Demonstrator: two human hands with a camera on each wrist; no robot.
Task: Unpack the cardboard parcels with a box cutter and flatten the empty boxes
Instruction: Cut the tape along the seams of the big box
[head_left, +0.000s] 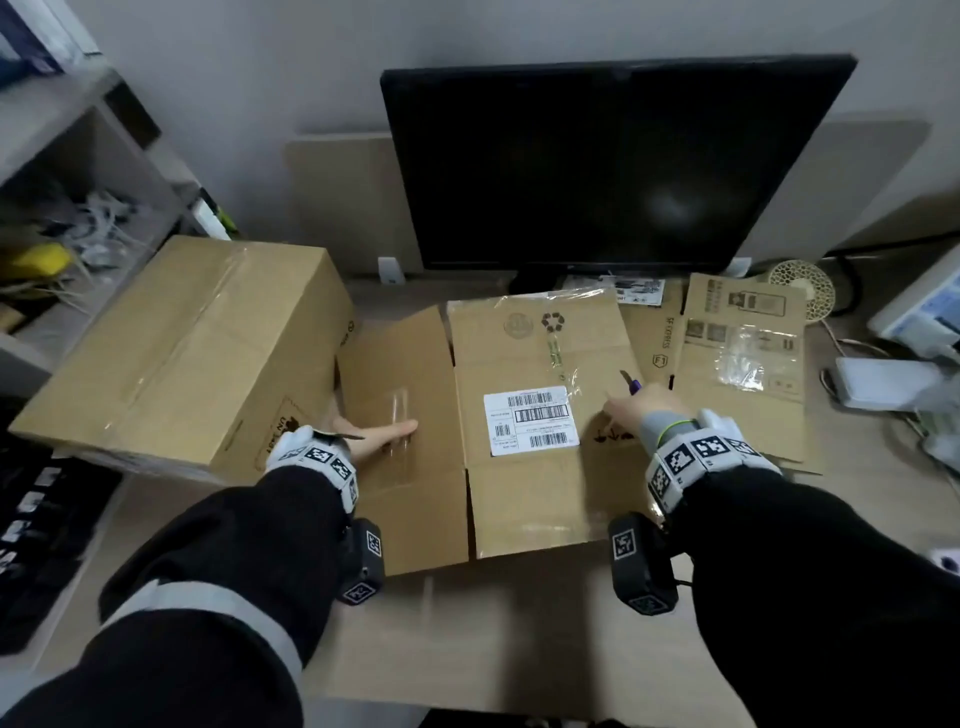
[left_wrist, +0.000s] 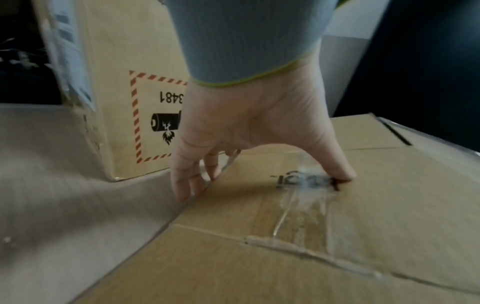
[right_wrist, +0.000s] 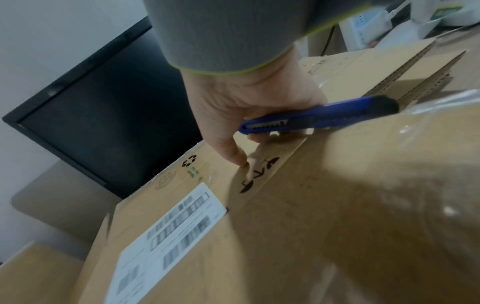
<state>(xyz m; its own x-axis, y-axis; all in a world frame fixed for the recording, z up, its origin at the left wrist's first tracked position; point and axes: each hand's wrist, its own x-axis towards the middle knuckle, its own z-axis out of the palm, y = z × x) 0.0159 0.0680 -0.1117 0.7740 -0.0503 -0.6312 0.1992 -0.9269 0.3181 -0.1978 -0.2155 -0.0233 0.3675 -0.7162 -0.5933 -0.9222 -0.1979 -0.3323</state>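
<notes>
A flattened cardboard box with a white shipping label lies on the desk in front of me. My left hand rests on its spread left flap. In the left wrist view the left hand has its thumb on the taped cardboard and its straight fingers at the flap's edge. My right hand grips a blue box cutter while a fingertip touches the box's right side. The right wrist view shows the right hand curled round the box cutter above the cardboard.
A large taped-up box stands at the left, close to my left hand. Another flattened box lies at the right. A black monitor stands behind. White devices and cables crowd the right edge; a shelf is at the far left.
</notes>
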